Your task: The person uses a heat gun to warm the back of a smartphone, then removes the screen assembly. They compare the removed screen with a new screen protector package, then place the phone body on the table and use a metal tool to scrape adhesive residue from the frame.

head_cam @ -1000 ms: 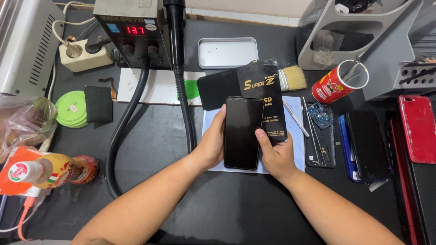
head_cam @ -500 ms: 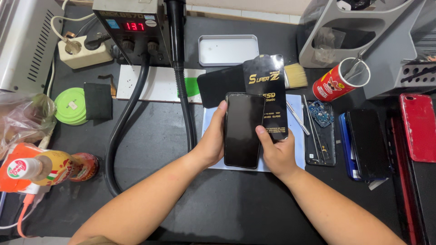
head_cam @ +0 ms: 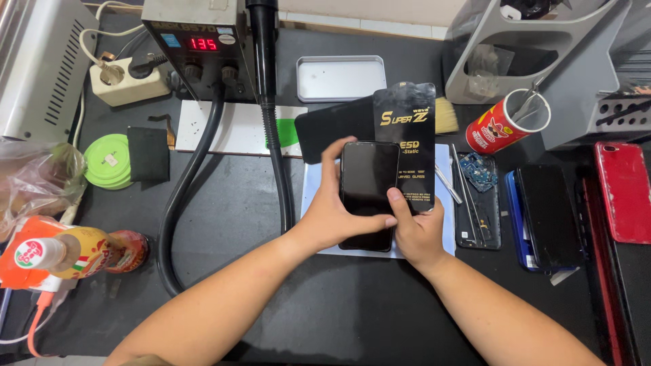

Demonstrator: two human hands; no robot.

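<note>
Left hand: the left hand [head_cam: 333, 215] wraps the left edge of a black phone [head_cam: 368, 193], fingers reaching up along its upper left corner and thumb lying across the lower part of the dark screen.
Right hand: the right hand [head_cam: 415, 230] sits at the phone's lower right, thumb pressed on the right edge of the glass; the other fingers are tucked behind and hidden.
Grip: both hands are closed on the phone, one on each long side, so it lies between the two palms.
Phone: upright in the view, screen up and dark, held over a pale blue mat [head_cam: 444, 203] at the middle of the black table [head_cam: 271, 305].
Behind the phone: a black screen-protector packet [head_cam: 409, 129] with yellow lettering stands just behind its right side, partly covered by it.
Right of the hands: an opened phone body with a bare circuit board [head_cam: 477, 203], then a blue-edged phone [head_cam: 546, 213] and a red phone [head_cam: 625, 190].
Left of the hands: a thick black hose [head_cam: 186, 176] runs from a hot-air station [head_cam: 196, 47] with a red display.
Far side: a silver tin lid [head_cam: 340, 78], a red cup of tools [head_cam: 505, 123].
</note>
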